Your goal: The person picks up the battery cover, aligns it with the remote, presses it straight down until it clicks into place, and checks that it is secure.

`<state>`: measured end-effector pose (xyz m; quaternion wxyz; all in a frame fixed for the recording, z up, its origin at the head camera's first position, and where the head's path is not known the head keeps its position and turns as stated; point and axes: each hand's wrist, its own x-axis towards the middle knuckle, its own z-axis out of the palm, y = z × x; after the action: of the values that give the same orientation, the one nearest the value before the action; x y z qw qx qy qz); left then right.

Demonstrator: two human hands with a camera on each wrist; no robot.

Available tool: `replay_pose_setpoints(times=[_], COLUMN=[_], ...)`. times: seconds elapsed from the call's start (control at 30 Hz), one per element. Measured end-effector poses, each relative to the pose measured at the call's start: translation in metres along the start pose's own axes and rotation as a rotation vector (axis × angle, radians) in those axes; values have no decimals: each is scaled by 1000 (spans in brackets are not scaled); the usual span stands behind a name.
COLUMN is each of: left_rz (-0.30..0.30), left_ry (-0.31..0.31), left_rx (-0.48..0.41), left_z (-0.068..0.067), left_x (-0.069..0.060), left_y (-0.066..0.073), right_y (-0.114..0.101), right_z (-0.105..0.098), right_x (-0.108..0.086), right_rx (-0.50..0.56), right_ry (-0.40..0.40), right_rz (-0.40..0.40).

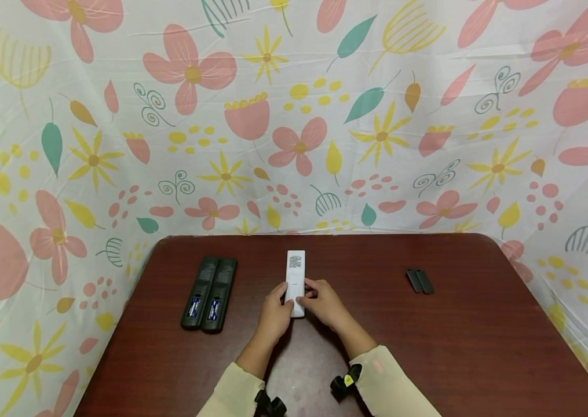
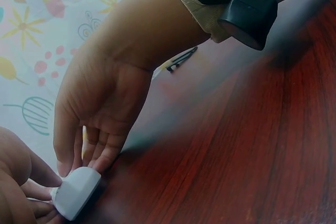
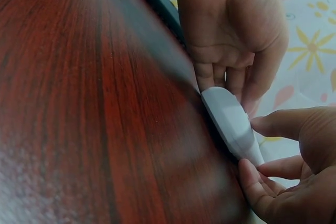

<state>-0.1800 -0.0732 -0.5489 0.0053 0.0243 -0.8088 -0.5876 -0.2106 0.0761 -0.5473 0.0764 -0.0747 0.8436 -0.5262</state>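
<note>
A white remote control [image 1: 295, 275] lies back side up at the middle of the table, with a printed label at its far end. My left hand [image 1: 275, 314] grips its left edge, thumb on the near part of the back. On the right edge, my right hand [image 1: 328, 306] pinches the remote between thumb and fingers. In the right wrist view, the rounded near end of the white remote [image 3: 227, 115] shows between both hands, close to the tabletop. The battery compartment, if any, cannot be made out.
Left of my hands lie two black remote controls [image 1: 223, 289] side by side, their battery compartments uncovered with blue batteries [image 1: 214, 309] inside. Two small black covers [image 1: 420, 281] sit on the right of the brown table [image 1: 481, 347]. A flowered cloth [image 1: 294, 191] hangs behind the table.
</note>
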Motion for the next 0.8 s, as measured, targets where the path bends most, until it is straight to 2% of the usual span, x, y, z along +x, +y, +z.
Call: replay_pose_setpoints(times=[0.17,0.8], left_rz=[11,-8], left_ry=[13,43], left_rx=[16,78], left_z=[0,3], left_x=[-1,-1], left_y=[2,1], right_y=[0,0], right_z=[0,-1], right_x=[1,1], right_rx=[5,18], right_ry=[-5,-13], right_rz=[9,45])
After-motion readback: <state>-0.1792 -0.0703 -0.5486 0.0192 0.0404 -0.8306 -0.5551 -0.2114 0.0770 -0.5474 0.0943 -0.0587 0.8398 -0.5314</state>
